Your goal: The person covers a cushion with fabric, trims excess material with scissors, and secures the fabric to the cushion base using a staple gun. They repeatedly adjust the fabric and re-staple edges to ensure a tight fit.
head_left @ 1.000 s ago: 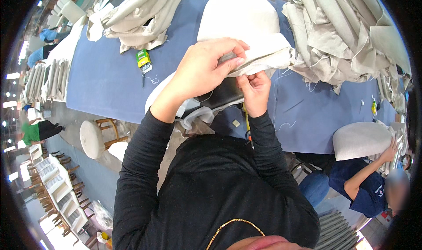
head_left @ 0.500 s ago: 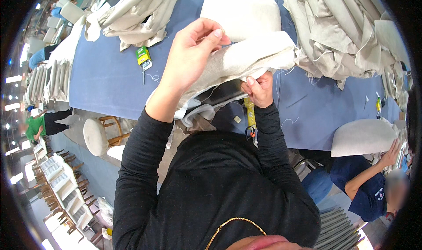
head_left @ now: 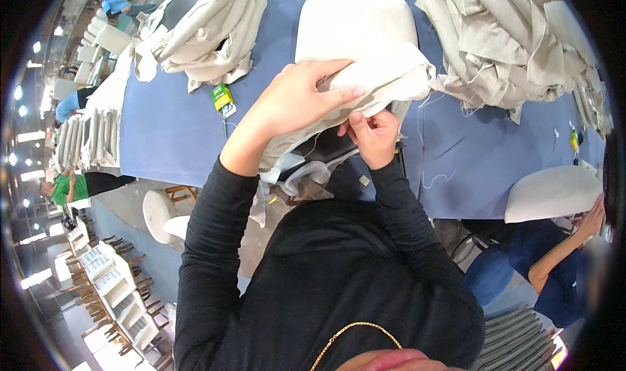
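Observation:
A beige fabric cover (head_left: 398,71) with a frayed edge lies bunched across the near end of a pale rounded cushion (head_left: 355,19). My left hand (head_left: 293,100) is closed on the fabric from the left, fingers over the top and thumb on the near side. Below the fold, my right hand (head_left: 377,136) pinches the raw edge between thumb and fingers; some of its fingertips are hidden beneath the cloth. Under both hands, dark material and a whitish strip (head_left: 306,175) show at the table's near edge.
Heaps of beige covers stand at the back left (head_left: 208,32) and back right (head_left: 495,45) of the blue table (head_left: 469,156). A green-and-yellow packet (head_left: 222,99) lies on the left. At the right, a co-worker's hand (head_left: 590,218) touches another cushion (head_left: 554,193). A stool (head_left: 158,214) stands left.
My left hand has come down from above the fabric and now grips it. My right hand has shifted slightly left and down, still pinching the edge.

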`<action>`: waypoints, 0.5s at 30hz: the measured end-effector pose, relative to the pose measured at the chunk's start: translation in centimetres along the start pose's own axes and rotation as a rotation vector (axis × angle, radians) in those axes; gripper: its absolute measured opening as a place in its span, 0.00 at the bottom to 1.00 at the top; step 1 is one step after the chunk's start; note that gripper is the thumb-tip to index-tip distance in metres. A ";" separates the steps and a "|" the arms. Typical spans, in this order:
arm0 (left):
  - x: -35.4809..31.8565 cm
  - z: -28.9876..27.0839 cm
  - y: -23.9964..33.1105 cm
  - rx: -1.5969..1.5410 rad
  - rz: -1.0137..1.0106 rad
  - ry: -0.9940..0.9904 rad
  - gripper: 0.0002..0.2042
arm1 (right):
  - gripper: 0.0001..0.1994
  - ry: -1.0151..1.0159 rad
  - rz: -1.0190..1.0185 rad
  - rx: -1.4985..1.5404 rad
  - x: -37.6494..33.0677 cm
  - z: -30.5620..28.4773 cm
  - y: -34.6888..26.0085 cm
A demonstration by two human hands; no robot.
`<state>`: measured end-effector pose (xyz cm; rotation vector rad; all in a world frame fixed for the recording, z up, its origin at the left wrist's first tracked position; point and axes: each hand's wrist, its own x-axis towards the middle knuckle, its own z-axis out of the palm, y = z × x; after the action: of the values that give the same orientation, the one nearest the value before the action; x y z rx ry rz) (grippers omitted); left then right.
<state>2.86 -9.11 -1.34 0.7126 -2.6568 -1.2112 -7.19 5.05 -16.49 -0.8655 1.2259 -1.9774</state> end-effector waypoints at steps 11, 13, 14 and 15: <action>0.0 -0.4 -2.5 -0.148 -0.023 0.022 0.26 | 0.14 -0.160 0.142 0.204 0.1 -2.5 1.4; 0.1 -0.5 -2.3 -0.058 0.026 0.051 0.26 | 0.14 0.050 0.101 0.122 -0.5 -1.0 1.8; 0.2 -0.4 -2.5 -0.038 0.069 0.066 0.26 | 0.14 0.190 0.057 0.065 -1.0 -0.4 2.3; 0.5 -0.6 -2.5 -0.029 0.066 0.061 0.26 | 0.14 0.218 -0.005 0.017 -1.1 0.2 2.6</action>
<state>3.49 -11.13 -2.86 0.6415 -2.5864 -1.1890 -5.90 4.89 -19.03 -0.6577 1.3265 -2.1265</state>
